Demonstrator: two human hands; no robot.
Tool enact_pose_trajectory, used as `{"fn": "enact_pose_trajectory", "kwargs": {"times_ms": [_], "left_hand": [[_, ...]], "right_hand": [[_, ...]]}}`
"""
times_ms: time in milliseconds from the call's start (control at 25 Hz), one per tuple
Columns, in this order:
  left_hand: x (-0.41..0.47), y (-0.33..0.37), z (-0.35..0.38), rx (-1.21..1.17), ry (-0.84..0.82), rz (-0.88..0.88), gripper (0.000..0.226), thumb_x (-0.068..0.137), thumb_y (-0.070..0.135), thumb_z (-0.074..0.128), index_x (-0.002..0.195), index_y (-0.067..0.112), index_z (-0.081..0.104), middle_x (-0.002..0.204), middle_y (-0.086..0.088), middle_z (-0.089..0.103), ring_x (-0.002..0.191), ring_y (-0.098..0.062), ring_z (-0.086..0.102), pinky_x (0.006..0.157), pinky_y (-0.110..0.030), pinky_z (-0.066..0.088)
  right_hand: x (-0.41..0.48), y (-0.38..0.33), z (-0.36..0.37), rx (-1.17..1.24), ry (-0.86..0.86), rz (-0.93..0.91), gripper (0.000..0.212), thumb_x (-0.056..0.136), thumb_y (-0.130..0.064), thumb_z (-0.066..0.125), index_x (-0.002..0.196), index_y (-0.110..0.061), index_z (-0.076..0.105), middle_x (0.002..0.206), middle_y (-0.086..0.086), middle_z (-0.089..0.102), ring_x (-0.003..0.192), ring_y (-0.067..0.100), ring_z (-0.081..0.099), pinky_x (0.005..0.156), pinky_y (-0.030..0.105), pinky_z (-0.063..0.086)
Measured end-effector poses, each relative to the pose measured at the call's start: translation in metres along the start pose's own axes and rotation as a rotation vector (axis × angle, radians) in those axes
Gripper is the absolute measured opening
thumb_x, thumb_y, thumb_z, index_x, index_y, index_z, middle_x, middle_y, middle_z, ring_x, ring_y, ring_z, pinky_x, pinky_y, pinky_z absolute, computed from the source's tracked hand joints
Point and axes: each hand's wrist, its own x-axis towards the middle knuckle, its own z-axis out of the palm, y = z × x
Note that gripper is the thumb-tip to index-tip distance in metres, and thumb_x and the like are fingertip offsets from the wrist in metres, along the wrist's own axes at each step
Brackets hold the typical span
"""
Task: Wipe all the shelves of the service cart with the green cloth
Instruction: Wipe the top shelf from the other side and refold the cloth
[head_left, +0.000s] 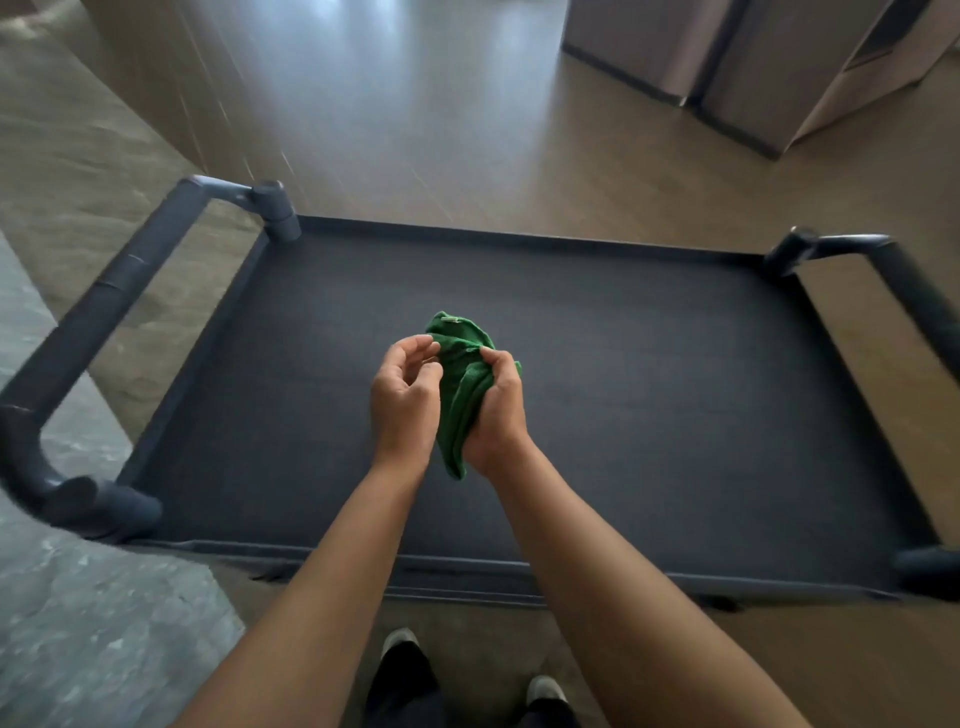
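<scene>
The service cart's dark top shelf (649, 395) fills the middle of the view, with a low raised rim all round. Above its centre I hold the bunched green cloth (460, 374) in both hands. My right hand (496, 410) grips the cloth's middle and lower part, with the thumb pressed on its upper folds. My left hand (405, 395) is beside it, its fingertips pinching the cloth's left edge. The cloth hangs clear of the shelf surface. Lower shelves are hidden under the top one.
Dark push handles stick out at the cart's left (98, 332) and right (914, 296) ends. Wood-look floor (467, 130) lies beyond, grey stone floor (78, 623) at the left, and cabinets (753, 62) stand at the far right. My shoes (400, 642) are under the near rim.
</scene>
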Motion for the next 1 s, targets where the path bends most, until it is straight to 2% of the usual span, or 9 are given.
{"fn": "enact_pose_trajectory", "kwargs": {"times_ms": [240,640,880,1000], "left_hand": [[-0.078,-0.019,0.095,-0.009,-0.061,-0.023,0.026,0.088,-0.006,0.049,0.105,0.008,0.063,0.106,-0.006,0.067,0.098,-0.01,0.063,0.087,-0.018,0.049],[-0.153,-0.038,0.185,0.072,-0.231,-0.048,0.028,0.087,-0.004,0.052,0.106,0.011,0.064,0.105,-0.001,0.068,0.099,-0.009,0.063,0.091,-0.026,0.05],[-0.168,-0.043,0.209,0.098,-0.372,-0.074,0.027,0.089,-0.002,0.051,0.106,0.014,0.063,0.104,0.003,0.067,0.097,-0.005,0.061,0.085,-0.015,0.048],[-0.175,-0.047,0.219,0.141,-0.451,-0.101,0.027,0.092,0.001,0.051,0.114,0.011,0.062,0.111,-0.001,0.066,0.103,-0.007,0.061,0.092,-0.02,0.047]], "right_hand": [[-0.051,-0.067,-0.092,0.007,0.055,-0.022,0.044,0.087,-0.036,0.04,0.083,-0.009,0.075,0.086,0.011,0.071,0.078,0.023,0.069,0.068,0.027,0.056],[-0.116,-0.139,-0.181,0.046,0.123,-0.1,0.045,0.088,-0.036,0.038,0.102,-0.003,0.066,0.096,0.015,0.069,0.088,0.027,0.066,0.076,0.032,0.054],[-0.138,-0.156,-0.206,0.043,0.202,-0.173,0.051,0.089,-0.038,0.037,0.115,-0.002,0.061,0.108,0.02,0.064,0.099,0.032,0.061,0.082,0.039,0.05],[-0.146,-0.167,-0.217,0.035,0.251,-0.216,0.054,0.09,-0.038,0.037,0.12,0.001,0.058,0.11,0.022,0.061,0.102,0.035,0.059,0.086,0.041,0.048]]}}
